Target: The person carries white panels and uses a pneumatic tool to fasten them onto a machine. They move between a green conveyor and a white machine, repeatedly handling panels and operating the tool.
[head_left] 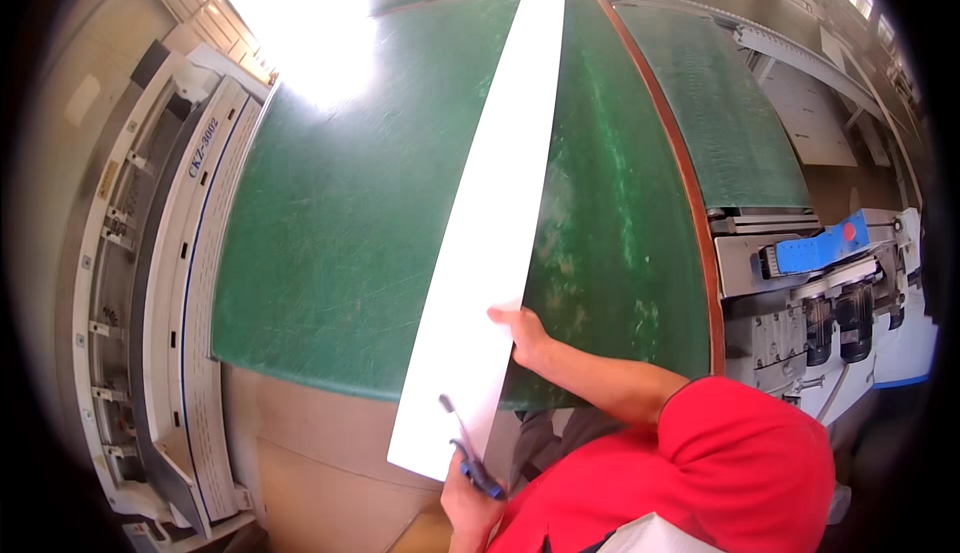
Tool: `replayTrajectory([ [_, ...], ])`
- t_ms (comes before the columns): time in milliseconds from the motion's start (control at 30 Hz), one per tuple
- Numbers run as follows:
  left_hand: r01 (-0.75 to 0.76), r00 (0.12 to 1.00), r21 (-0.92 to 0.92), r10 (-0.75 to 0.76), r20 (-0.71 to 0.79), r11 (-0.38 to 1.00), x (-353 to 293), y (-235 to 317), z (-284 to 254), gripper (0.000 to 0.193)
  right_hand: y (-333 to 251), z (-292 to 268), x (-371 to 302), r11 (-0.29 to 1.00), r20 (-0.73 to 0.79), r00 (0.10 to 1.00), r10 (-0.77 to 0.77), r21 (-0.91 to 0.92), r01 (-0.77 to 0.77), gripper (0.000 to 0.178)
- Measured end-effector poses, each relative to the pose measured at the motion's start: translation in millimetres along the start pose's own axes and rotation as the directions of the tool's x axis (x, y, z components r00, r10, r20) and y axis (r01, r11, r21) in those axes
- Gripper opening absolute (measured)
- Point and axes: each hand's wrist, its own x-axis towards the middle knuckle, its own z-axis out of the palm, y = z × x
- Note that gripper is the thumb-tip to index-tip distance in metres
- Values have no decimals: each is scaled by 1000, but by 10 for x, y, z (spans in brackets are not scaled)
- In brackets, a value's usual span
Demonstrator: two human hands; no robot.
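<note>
A long white board (pixel 490 193) lies lengthwise across the green tabletop (pixel 340 223), its near end jutting past the front edge. My right hand (pixel 523 331) grips the board's right edge, thumb on top and the other fingers hidden beneath. Close to the near end, my left hand (pixel 468 498) is closed around an air blow gun (pixel 478 473) with a blue and black body. Its thin nozzle points up over the board's white face, ending in a dark tip. Whether the tip touches the surface, I cannot tell.
On the left stands a long white machine (pixel 200 283) with a slotted front. A reddish-brown strip (pixel 680 153) edges the table's right side. Beyond it are a second green surface (pixel 720 103) and a machine with a blue arm (pixel 825 250) and dark motors. Brown sheets (pixel 320 483) lie below the table's front edge.
</note>
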Motion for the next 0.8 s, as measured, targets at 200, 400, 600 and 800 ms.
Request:
replayTrajectory([
  [200,3,936,41,12,-353,999,7,-541,27,62,-287,-131,-183,996,-62,995,81,39,-79,32],
  [400,193,889,-115,-223,-400,975,-81,-772,48,61,-327,-208,-332,992,-65,991,121,34,-119,29],
  [600,219,956,-127,-239,-170,967,-116,-847,-8,56,-284,-324,-391,994,-89,990,106,30,-104,29],
  [800,101,958,-2,-98,-271,995,-170,-969,198,51,-234,-334,-410,996,-61,995,80,35,-78,31],
])
